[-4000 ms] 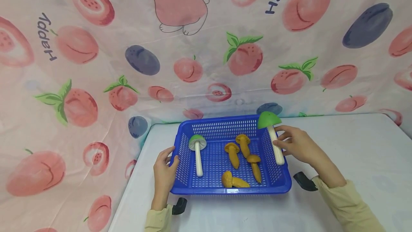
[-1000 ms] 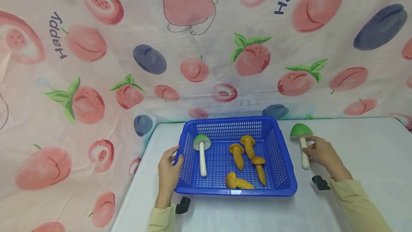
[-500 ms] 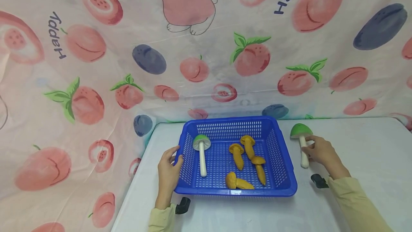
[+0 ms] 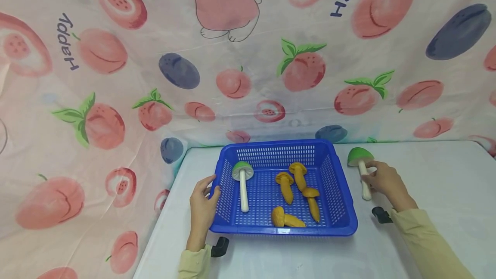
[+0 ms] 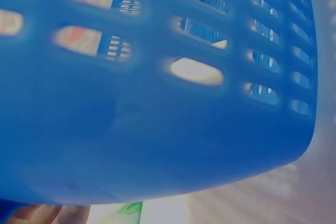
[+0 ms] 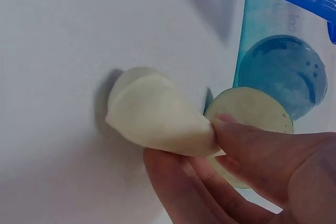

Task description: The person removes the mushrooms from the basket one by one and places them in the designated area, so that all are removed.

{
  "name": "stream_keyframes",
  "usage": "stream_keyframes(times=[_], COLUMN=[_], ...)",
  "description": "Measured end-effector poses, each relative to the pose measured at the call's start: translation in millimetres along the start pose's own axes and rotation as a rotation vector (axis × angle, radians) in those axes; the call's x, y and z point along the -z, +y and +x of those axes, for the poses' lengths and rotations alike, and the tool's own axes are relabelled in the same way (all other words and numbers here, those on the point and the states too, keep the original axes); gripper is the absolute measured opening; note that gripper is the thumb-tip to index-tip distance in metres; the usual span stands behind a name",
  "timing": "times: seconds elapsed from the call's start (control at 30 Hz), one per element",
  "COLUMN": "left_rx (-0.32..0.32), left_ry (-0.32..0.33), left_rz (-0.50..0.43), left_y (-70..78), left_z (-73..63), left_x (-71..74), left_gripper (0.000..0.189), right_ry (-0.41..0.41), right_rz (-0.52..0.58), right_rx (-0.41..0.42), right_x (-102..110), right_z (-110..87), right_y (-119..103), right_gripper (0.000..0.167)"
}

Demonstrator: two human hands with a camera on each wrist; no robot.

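Note:
A toy mushroom [image 4: 360, 156] with a green cap and white stem is to the right of the basket, close over the white table. My right hand [image 4: 389, 182] pinches its stem between thumb and fingers; the right wrist view shows the pale stem end [image 6: 157, 111] foremost, the cap's underside behind. My left hand [image 4: 203, 203] grips the left rim of a blue plastic basket [image 4: 283, 230]. Inside lie another green-capped mushroom [image 4: 243, 188] at the left and several small brown-yellow mushrooms [image 4: 286, 188] towards the right. In the left wrist view the basket wall [image 5: 131, 129] hides most of the hand.
The basket stands on a white-covered table [image 4: 426, 175]. Behind and to the left hangs a peach-print cloth [image 4: 232, 119]. A black wrist fitting [image 4: 381, 215] sits at the right cuff, and a similar fitting [image 4: 220, 247] at the left.
Over four seconds my right hand has carried the green-capped mushroom from over the basket's right wall out to the right. Lately it has shifted slightly left. The left hand keeps its hold.

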State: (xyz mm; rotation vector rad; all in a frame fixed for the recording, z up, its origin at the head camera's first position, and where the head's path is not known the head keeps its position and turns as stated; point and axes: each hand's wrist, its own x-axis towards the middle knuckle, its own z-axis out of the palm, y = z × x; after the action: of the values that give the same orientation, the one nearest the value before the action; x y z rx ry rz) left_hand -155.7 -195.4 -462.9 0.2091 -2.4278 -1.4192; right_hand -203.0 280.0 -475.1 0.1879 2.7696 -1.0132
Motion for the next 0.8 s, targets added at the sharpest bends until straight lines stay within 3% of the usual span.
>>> stream_keyframes(times=[0.8], left_rx=[0.003], left_ry=[0.001], left_rz=[0.016], left_y=[-0.4], left_z=[-0.2], left_x=[-0.2], left_gripper=[0.035], right_ry=[0.050], right_rz=[-0.085], right_rx=[-0.005], right_x=[10], right_z=[-11.7], right_y=[-12], right_gripper=[0.048])
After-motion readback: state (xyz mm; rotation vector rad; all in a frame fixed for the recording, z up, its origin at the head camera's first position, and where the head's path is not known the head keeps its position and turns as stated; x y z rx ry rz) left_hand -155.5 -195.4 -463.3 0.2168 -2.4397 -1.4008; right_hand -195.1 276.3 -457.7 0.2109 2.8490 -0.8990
